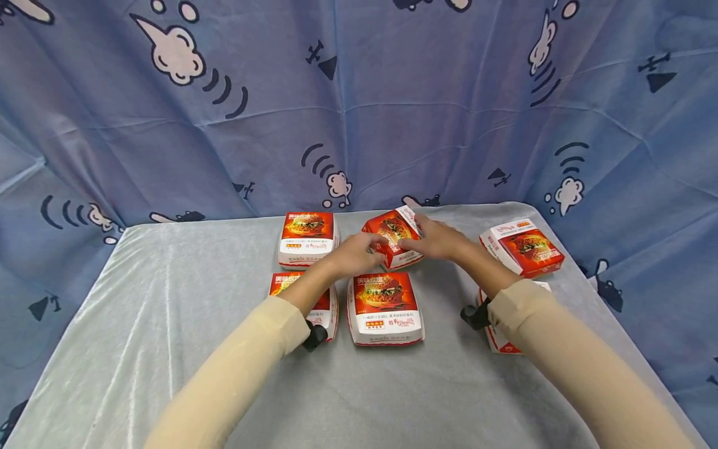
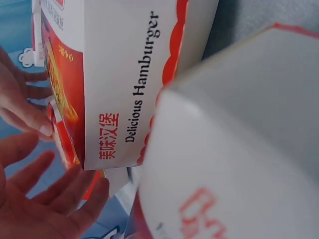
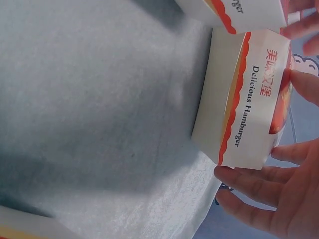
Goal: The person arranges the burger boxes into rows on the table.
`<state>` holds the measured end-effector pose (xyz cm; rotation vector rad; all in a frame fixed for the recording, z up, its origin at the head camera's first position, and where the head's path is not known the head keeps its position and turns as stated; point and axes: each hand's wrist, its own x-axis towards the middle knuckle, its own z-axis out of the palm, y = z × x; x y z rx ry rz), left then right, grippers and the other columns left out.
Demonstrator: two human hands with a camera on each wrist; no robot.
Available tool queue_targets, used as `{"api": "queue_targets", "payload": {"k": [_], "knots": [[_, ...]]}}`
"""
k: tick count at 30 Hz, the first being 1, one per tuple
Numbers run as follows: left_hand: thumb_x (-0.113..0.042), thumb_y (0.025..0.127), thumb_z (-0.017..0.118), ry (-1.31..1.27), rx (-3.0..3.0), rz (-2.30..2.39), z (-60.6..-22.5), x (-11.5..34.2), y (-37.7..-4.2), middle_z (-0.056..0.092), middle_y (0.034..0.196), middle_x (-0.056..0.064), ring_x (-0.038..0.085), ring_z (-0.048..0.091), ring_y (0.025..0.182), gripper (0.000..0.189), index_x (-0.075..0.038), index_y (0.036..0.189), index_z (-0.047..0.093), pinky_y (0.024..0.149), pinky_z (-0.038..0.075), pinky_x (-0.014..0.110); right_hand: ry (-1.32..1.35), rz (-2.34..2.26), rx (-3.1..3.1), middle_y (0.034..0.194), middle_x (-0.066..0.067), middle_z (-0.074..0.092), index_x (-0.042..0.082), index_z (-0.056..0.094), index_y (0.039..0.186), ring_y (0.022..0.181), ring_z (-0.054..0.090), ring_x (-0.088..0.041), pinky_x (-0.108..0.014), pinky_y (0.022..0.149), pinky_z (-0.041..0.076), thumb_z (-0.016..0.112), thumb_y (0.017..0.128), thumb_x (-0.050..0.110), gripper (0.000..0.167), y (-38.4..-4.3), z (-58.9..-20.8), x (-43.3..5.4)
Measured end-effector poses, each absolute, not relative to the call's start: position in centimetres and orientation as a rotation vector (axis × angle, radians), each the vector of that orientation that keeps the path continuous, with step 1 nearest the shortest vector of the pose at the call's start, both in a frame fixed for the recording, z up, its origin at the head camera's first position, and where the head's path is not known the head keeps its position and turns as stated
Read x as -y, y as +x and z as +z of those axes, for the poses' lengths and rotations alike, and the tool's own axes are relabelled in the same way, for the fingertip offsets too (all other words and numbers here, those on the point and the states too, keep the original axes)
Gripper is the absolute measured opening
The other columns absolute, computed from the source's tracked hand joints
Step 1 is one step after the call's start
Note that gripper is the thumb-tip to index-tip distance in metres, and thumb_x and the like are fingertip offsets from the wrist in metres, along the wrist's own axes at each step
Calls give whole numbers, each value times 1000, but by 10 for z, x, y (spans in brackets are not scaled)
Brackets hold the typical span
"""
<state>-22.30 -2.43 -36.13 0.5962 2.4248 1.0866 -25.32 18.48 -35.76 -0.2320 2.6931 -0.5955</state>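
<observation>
- Askew burger box [image 1: 392, 232]: at the far middle of the table [image 1: 213, 280], beyond the near middle box [image 1: 386, 312]
- Right hand [image 1: 440, 240]: grasps this box's right side
- Left hand [image 1: 356, 254]: fingers loosely spread at the left edge; whether they press on it cannot be told
- Step in hand, as judged: positioning this box
- Next move: seems to call for squaring it beside the far left box [image 1: 307, 242]
</observation>
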Motion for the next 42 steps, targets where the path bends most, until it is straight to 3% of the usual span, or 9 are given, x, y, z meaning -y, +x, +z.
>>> {"api": "queue_targets", "payload": {"k": [4,9,12,17,25,29,32,38,42], "knots": [[-11,99,56,546,-2468,1092,-362,23,-225,56,136,15,20,52,85,52,-3,148,45,90,44,34,-241,-583,-2696,150,-30,39,-7,20,154,131,45,-43,-59,106,36,56,97,46,86,-252,-357,-182],[-11,98,57,559,-2467,1065,-363,22,-227,39,156,13,22,41,136,56,-1,151,40,113,32,34,-263,-543,-2712,150,-30,38,-8,21,154,133,43,-45,-61,107,35,56,97,43,84,-252,-356,-181],[-14,99,56,549,-2451,1030,-365,22,-228,38,156,14,26,30,146,56,-2,152,39,117,26,38,-279,-511,-2730,150,-30,39,-8,24,153,133,43,-45,-62,106,35,56,97,42,81,-252,-356,-180],[-18,101,55,527,-2437,990,-366,22,-228,37,156,14,27,29,146,56,-5,153,38,117,27,40,-300,-468,-2807,138,-26,52,-3,39,146,123,52,-41,-60,97,42,59,95,40,69,-250,-355,-179],[-16,100,56,533,-2455,989,-365,22,-227,41,154,13,25,35,143,55,-5,151,41,116,30,38,-282,-519,-2828,139,-30,49,-7,32,150,121,51,-40,-58,99,43,60,97,37,74,-247,-356,-171],[-15,98,56,547,-2460,979,-364,22,-227,58,132,17,24,57,114,55,-5,151,42,104,41,36,-250,-499,-2828,142,-30,46,-7,35,148,126,48,-42,-59,102,40,58,98,42,75,-248,-358,-169],[-14,98,56,548,-2462,995,-363,22,-226,61,118,18,24,56,100,55,-4,151,42,99,42,35,-221,-482,-2818,145,-30,42,-6,34,150,128,46,-42,-61,104,38,57,97,43,76,-249,-359,-170],[-12,96,55,507,-2525,1074,-361,24,-226,45,148,19,31,49,126,60,-3,153,37,112,34,41,-249,-470,-2795,146,-29,42,-2,32,152,129,45,-41,-62,103,38,60,97,41,75,-253,-360,-174],[-14,96,55,487,-2568,1039,-361,24,-228,30,157,24,35,26,146,63,-5,155,34,118,23,46,-315,-504,-2770,143,-28,46,-3,31,153,120,50,-37,-58,98,42,60,97,35,73,-255,-360,-175]]}}
